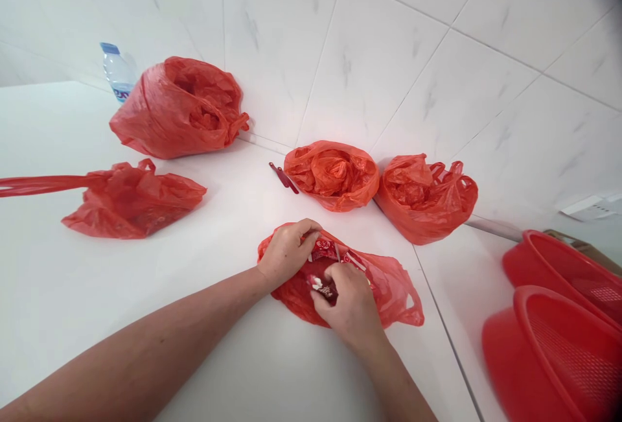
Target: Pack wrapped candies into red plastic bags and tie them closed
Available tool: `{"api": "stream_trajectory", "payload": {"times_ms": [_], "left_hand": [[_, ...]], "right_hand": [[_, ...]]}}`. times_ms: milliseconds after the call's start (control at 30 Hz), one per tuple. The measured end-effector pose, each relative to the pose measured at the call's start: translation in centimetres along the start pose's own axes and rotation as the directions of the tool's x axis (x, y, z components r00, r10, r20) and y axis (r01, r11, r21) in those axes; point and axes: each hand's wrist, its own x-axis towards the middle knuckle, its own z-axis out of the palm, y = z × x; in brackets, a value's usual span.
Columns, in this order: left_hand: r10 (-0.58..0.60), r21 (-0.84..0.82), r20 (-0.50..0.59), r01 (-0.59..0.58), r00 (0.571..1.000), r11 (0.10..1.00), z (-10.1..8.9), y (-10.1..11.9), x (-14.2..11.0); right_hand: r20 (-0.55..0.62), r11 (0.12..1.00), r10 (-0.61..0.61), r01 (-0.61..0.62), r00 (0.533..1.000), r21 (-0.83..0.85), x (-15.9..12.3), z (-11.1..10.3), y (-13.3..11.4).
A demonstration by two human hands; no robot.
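A red plastic bag lies with its mouth spread on the white table in front of me. My left hand is closed on the bag's rim at the far left of the opening, thumb and fingers pinching the film. Reaching into the opening, my right hand has thumb and fingers curled round a small dark red packet with white marks. More red packets with white print show inside, just beyond my fingers. The lower part of the bag's contents is hidden.
Two bunched red bags stand against the tiled wall, with dark red knives beside one. Farther left are a large red bag, a smaller one and a water bottle. Red plastic baskets sit at right.
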Motion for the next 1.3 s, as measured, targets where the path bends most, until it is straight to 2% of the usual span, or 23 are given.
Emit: {"api": "stream_trajectory", "payload": {"times_ms": [133, 200, 267, 367, 467, 700, 900, 967, 1067, 1167, 1233, 1300], "left_hand": [[0.017, -0.009, 0.048, -0.016, 0.999, 1.000, -0.1, 0.2, 0.0], [0.056, -0.027, 0.096, -0.054, 0.994, 0.998, -0.1, 0.6, -0.1], [0.126, -0.042, 0.156, -0.121, 0.980, 0.992, -0.1, 0.9, -0.2], [0.235, -0.059, 0.226, -0.228, 0.945, 0.972, 0.0, 1.2, -0.3], [0.279, -0.093, 0.280, -0.263, 0.918, 0.960, 0.2, 1.2, -0.4], [0.193, -0.160, 0.309, -0.149, 0.931, 0.976, 0.2, 1.3, -0.4], [0.186, -0.126, 0.322, -0.152, 0.928, 0.980, 0.1, 1.4, -0.4], [0.176, -0.146, 0.359, -0.132, 0.917, 0.981, -0.1, 1.4, -0.3], [0.181, -0.223, 0.452, -0.086, 0.874, 0.971, -0.7, 1.4, 0.1], [0.202, -0.218, 0.499, -0.104, 0.843, 0.970, -1.3, 1.3, 0.3], [0.207, -0.150, 0.464, -0.154, 0.861, 0.977, -1.5, 1.2, 0.5], [0.215, -0.060, 0.377, -0.208, 0.901, 0.976, -1.3, 0.9, 0.5]], "right_hand": [[-0.057, 0.969, 0.220, -0.212, 0.974, 0.126, 0.2, -1.0, 0.9], [-0.039, 0.927, 0.325, -0.310, 0.945, 0.211, 0.3, -1.5, 1.6], [0.002, 0.889, 0.378, -0.364, 0.926, 0.280, 0.3, -1.7, 2.2], [0.030, 0.877, 0.384, -0.375, 0.923, 0.301, 0.3, -1.7, 2.6], [0.043, 0.893, 0.356, -0.353, 0.934, 0.278, 0.3, -1.6, 2.5], [0.046, 0.876, 0.357, -0.351, 0.933, 0.331, 0.3, -2.1, 2.4], [0.033, 0.912, 0.314, -0.312, 0.949, 0.266, 0.0, -1.7, 2.3], [0.036, 0.916, 0.308, -0.306, 0.951, 0.260, -0.1, -1.7, 2.3], [0.067, 0.916, 0.278, -0.286, 0.958, 0.280, 0.0, -2.2, 2.5], [0.061, 0.892, 0.313, -0.315, 0.948, 0.323, 0.2, -3.2, 3.0], [-0.001, 0.880, 0.374, -0.354, 0.928, 0.317, 0.3, -3.6, 3.6], [-0.057, 0.883, 0.404, -0.373, 0.913, 0.285, 0.4, -3.6, 4.2]]}}
